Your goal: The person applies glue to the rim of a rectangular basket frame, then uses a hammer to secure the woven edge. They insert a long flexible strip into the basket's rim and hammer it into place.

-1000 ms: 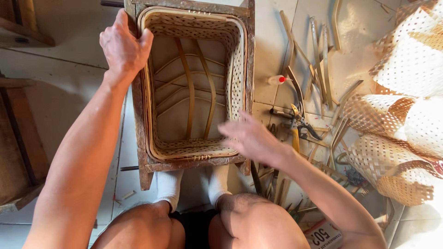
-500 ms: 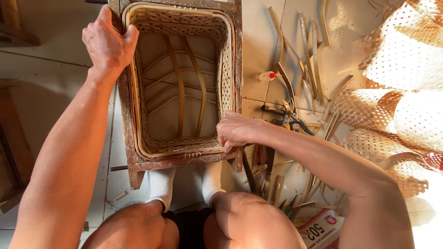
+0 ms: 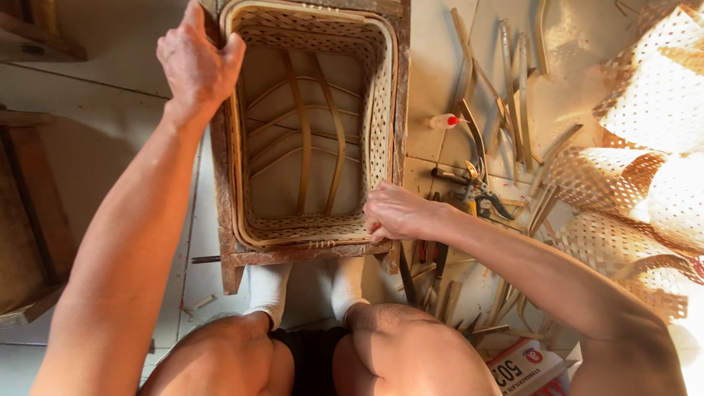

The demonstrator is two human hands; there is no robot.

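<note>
Pale floor tiles [image 3: 110, 103] run under the whole work area, and I note open room only to the left of the frame; the right side is crowded. At centre sits a rectangular woven basket [image 3: 312, 125], open lattice walls, bent cane ribs across its bottom, held inside a rough wooden frame [image 3: 308, 253]. My left hand [image 3: 196, 62] is clamped over the far left rim of frame and basket. My right hand [image 3: 394, 213] is closed on the near right corner, fingers curled over the rim. Right of the frame lie loose cane strips [image 3: 513, 95], a small white bottle with red tip [image 3: 444, 121], cutters [image 3: 480, 192] and heaped woven lattice sheets [image 3: 645, 161]. A red-and-white printed packet [image 3: 524, 367] lies at the lower edge by my knee.
</note>
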